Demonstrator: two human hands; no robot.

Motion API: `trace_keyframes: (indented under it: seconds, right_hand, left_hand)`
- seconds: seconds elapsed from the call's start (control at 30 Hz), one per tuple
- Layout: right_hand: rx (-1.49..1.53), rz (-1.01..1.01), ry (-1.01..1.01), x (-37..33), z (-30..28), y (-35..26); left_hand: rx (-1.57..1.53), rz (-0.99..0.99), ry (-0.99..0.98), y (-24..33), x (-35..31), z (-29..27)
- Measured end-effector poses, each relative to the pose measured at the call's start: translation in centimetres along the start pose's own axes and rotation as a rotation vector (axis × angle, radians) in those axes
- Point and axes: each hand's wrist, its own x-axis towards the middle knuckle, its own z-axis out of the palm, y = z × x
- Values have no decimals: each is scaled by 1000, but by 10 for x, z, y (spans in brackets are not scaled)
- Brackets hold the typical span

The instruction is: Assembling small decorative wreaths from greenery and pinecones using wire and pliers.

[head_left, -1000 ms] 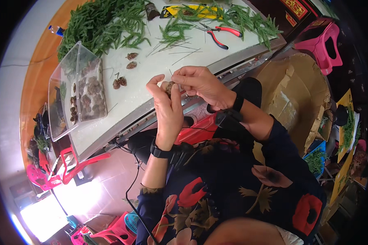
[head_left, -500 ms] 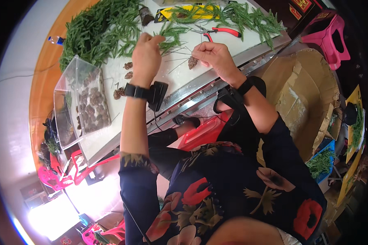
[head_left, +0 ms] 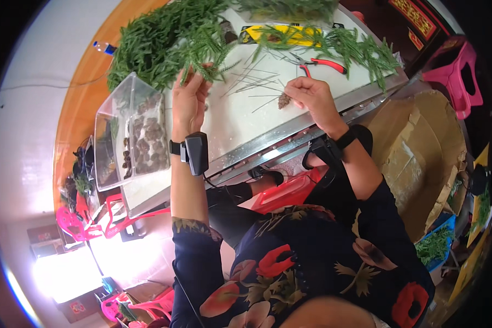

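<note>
My left hand is closed around the lower end of a green artificial pine sprig, in front of the big heap of greenery. Its fingers partly hide the sprig's stem. Over the table's front edge, my right hand pinches a small brown pine cone, which hangs below the fingertips. Thin dark wires lie scattered on the white tabletop between both hands. Just beyond my right hand rest red-handled pliers, their jaws pointing left.
A clear plastic box with pine cones stands left of my left forearm. Behind the pliers are a yellow package and more sprigs. A large cardboard box sits to the right, near a pink stool.
My left hand has moved from above the table to the greenery heap and now grips a sprig. The right hand still holds the pine cone. The whole view has shifted a little.
</note>
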Motion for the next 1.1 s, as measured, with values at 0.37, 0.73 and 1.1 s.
trace_keyframes:
  seconds: [0.37,0.73,1.1]
  right_hand:
    - [21,14,-28,6,-2,-2]
    - [19,7,-221,-15,70,-46]
    - [-139,-29,-338,-25,92,-38]
  left_hand:
    - [-336,-112,-208,11,-39,-5]
    - [-66,104,-40,14,-111,14]
    - [-266,32,13,12,-145,14]
